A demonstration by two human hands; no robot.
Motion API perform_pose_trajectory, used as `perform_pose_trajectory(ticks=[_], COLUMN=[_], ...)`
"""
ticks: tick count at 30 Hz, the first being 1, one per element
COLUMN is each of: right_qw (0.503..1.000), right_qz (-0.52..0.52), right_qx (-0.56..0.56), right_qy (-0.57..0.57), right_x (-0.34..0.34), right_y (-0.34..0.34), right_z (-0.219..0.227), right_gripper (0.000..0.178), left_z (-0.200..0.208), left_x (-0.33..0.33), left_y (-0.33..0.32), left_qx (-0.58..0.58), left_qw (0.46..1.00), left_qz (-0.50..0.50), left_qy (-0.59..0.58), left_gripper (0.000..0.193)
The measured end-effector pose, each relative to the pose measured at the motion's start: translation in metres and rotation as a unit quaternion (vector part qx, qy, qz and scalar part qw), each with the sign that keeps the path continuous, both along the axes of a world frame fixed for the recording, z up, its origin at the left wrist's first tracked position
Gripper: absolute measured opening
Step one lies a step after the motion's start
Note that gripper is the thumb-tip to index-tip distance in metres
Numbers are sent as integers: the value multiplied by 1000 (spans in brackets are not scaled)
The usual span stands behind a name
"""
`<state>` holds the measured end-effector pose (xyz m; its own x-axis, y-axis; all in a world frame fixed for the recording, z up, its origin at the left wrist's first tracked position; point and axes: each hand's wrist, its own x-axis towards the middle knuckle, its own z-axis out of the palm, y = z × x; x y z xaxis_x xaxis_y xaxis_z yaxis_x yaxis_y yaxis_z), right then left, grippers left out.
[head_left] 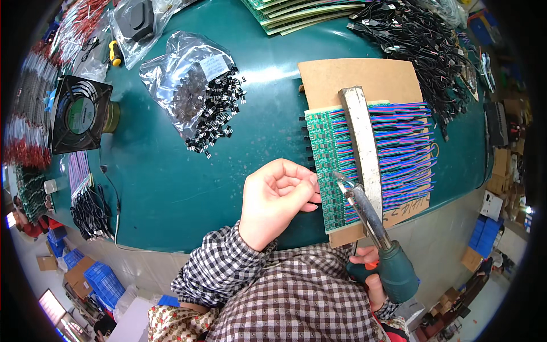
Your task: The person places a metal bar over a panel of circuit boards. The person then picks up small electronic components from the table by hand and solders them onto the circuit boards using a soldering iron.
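My right hand grips a soldering iron with a green handle and a metal barrel. The iron's tip meets the green circuit boards, at about the middle of their row. My left hand is closed beside the boards' left edge, thumb and fingertips together; whatever is between them is too small to make out. Small black parts stick out along that edge above my fingers. Bundled blue, red and black wires run right from the boards. A metal bar lies across the wires, and brown cardboard is underneath.
Small black connectors spill from a clear plastic bag on the green table. A black fan stands at the left. Black cables are heaped at the far right, next to stacked boards.
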<state>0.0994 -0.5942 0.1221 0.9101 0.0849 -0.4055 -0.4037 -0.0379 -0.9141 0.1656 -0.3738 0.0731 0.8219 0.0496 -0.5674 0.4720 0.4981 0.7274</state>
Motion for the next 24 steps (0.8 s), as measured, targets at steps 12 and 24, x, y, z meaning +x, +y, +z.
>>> perform_pose_trajectory(ticks=[12,24], right_qw=[994,996], right_qz=[75,72], right_qx=[-69,-28], right_qy=[-36,-36], right_x=[-2,-2], right_y=[-6,-3], right_z=[-8,-13], right_gripper=[28,23], left_z=[-1,-2], left_x=[1,2], left_y=[1,0], left_qx=[4,1], left_qw=[1000,1000], left_qz=[5,7], left_qy=[6,8], left_gripper=[11,10])
